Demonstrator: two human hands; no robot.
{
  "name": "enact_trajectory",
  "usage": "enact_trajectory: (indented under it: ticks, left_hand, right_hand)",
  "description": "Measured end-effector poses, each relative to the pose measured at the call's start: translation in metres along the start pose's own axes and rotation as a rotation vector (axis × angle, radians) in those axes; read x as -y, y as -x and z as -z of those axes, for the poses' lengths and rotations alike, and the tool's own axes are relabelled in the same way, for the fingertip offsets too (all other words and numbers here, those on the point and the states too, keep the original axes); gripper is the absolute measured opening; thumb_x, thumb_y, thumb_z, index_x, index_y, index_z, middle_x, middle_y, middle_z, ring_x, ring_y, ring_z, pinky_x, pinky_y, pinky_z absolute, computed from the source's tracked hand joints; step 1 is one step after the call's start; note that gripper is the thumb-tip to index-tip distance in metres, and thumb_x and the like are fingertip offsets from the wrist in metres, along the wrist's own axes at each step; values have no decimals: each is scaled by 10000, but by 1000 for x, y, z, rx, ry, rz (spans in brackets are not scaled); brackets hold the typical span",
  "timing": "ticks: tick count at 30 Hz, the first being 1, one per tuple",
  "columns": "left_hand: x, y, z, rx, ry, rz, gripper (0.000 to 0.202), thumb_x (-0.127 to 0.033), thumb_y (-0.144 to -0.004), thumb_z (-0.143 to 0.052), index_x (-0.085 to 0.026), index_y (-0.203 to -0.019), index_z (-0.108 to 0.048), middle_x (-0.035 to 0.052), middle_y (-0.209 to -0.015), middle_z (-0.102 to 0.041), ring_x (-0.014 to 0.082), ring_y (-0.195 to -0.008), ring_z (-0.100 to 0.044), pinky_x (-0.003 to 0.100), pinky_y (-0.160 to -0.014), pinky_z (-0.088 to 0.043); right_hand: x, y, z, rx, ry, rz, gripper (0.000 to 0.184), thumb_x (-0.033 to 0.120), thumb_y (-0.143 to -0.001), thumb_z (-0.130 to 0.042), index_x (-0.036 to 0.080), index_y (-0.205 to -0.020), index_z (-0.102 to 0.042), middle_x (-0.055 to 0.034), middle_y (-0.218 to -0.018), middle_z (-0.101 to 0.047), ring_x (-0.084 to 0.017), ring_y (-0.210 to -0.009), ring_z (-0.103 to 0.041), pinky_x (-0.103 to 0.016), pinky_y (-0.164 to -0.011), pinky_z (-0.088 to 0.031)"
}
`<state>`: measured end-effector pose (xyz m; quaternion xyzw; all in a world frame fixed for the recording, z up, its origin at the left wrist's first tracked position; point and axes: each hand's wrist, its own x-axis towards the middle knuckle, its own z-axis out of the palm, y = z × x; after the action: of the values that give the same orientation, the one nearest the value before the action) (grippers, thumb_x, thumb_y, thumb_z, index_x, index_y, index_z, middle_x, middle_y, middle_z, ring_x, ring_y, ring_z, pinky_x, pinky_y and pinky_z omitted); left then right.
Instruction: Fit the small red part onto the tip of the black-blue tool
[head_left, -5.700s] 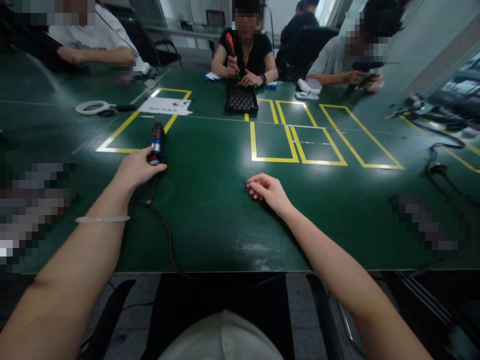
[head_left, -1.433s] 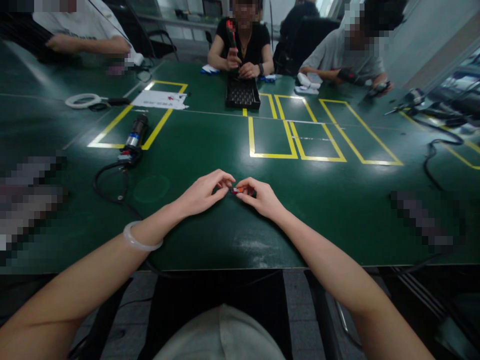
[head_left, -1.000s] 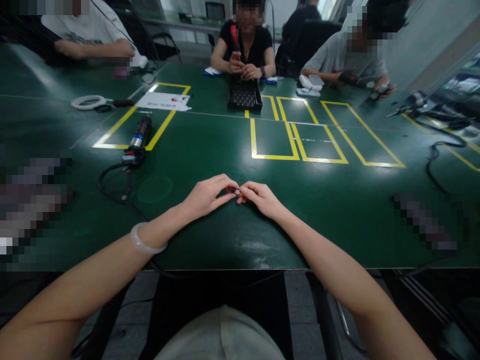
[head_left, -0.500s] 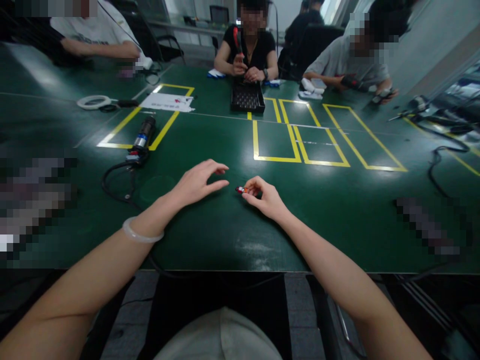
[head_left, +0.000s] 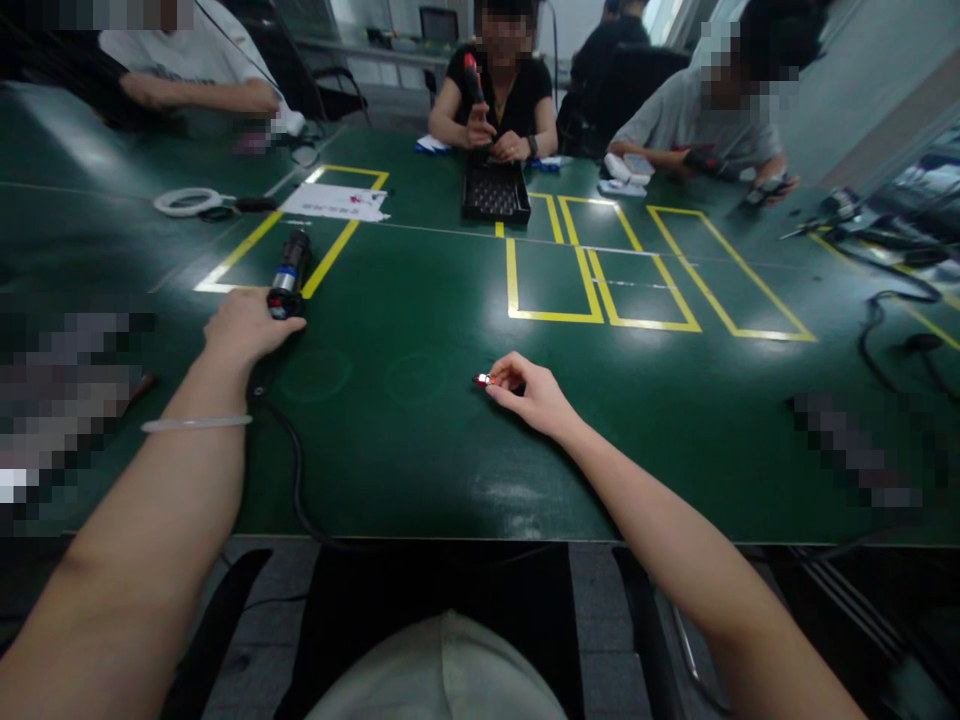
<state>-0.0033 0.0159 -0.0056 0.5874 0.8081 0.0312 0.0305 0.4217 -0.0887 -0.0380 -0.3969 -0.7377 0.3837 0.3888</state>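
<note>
At the left, my left hand (head_left: 251, 325) is at the near end of a black corded cylindrical tool (head_left: 289, 265) with a silver section and a blue band. The thumb reaches along the tool's near end and the other fingers are mostly hidden; the hand appears closed on it. In the middle of the table, my right hand (head_left: 529, 392) pinches a small red, white and orange piece (head_left: 484, 380) between thumb and fingers. The piece is too small to name, and its right part is covered by the fingers.
Yellow tape rectangles (head_left: 555, 318) mark the green table (head_left: 420, 450). A black tray (head_left: 495, 212) stands before a person opposite, who holds a red-and-black tool (head_left: 474, 80). White paper (head_left: 334, 203) lies beyond my left hand. A black cable (head_left: 296, 460) runs to the near edge.
My left hand has moved left from beside the right hand to the corded tool. The tool's near end has shifted slightly right. My right hand stays in place with the small piece.
</note>
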Motion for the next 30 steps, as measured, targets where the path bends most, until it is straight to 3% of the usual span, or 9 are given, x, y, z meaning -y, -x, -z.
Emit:
enact_trajectory:
  ticks: [5, 11, 15, 21, 30]
  left_hand:
    - [-23, 16, 3, -50, -12, -83, 727, -572, -814, -623, -54, -1319, -550, 195, -1283, -545, 315, -1062, -562, 520, -887, -507]
    - [-62, 51, -1, -80, -51, -197, 753, -631, -830, -563, -89, -1352, -543, 228, -1298, -530, 384, -1078, -583, 529, -845, -520]
    - [-93, 82, -8, -96, -17, -350, 720, -605, -837, -562, -155, -1396, -516, 194, -1320, -529, 362, -1117, -578, 464, -871, -521]
    - [-140, 133, -11, -76, -41, -567, 670, -526, -872, -532, -154, -1424, -464, 166, -1292, -530, 332, -1098, -587, 414, -844, -517]
    - [-170, 176, -14, -52, 2, -793, 712, -459, -875, -535, -164, -1499, -362, 136, -1279, -539, 293, -1053, -600, 384, -824, -519]
  right_hand:
    - [0, 0, 0, 14, 14, 1, 123, 280, -852, -645, 195, -922, -591, 13, -770, -623, -121, -698, -572, -263, -686, -465]
    - [0, -1, -1, 12, 39, 2, 116, 266, -847, -644, 194, -922, -592, 11, -776, -632, -123, -704, -583, -265, -695, -471]
    - [-1, -2, -1, 9, 56, 5, 112, 256, -843, -645, 195, -922, -595, 9, -785, -637, -125, -707, -594, -266, -700, -479]
    - [-2, -2, 0, -20, 132, 40, 102, 239, -848, -644, 201, -924, -589, -3, -817, -647, -137, -728, -602, -276, -717, -487]
    - [0, -2, -5, -6, 343, 53, 97, 214, -858, -643, 206, -917, -566, -7, -843, -644, -160, -758, -582, -288, -730, -448]
